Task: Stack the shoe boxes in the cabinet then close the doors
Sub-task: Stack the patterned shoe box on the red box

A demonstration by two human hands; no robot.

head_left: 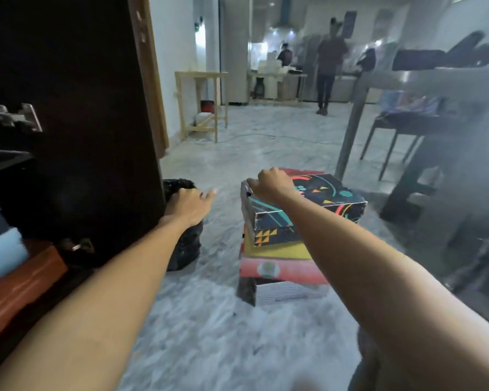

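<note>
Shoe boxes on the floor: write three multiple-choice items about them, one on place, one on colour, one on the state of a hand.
1. Where does the stack of shoe boxes stand?
A. on the marble floor
B. on the table
C. inside the cabinet

2. What colour is the box directly under the dark patterned top box?
A. white
B. yellow
C. green

3. What is the right hand doing?
A. hanging idle
B. pressing the cabinet door
C. gripping the top box's far left corner

Answers:
1 A, the stack sits on the marble floor, right of the open cabinet door.
2 B, a yellow box shows beneath it.
3 C, its fingers curl over that corner; the left hand holds nothing.
</note>
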